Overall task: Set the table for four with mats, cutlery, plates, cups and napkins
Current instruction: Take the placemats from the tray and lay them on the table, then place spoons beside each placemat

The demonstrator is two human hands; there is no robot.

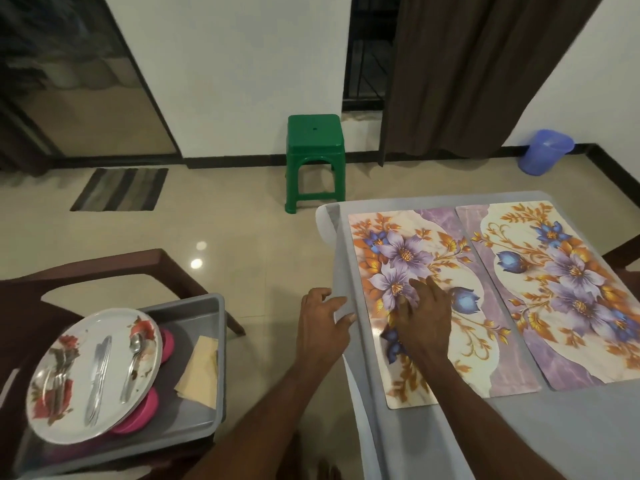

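- A grey-clothed table (519, 427) fills the lower right, seen from above.
- Two floral mats lie on it side by side, edges touching: the near mat (433, 271) on the left, the far mat (561, 289) on the right.
- The right hand (427, 315) rests flat on the near mat, fingers straight and spread, pressing it down.
- The left hand (323, 322) is at the table's left edge, thumb and fingers curled round the hanging cloth (343, 271).
- To the left, a brown chair (104, 271) holds a grey tray (204, 344).
- In the tray, a floral plate (95, 375) sits tilted on pink cups (142, 417).
- On the plate lie forks (57, 382), knives (98, 379) and spoons (133, 365), side by side.
- Beige napkins (201, 370) lie in the tray, right of the plate.
- Beyond, on the tiled floor: a green stool (315, 157), a striped rug (121, 189) and a blue bin (545, 155) by a brown curtain (485, 71).
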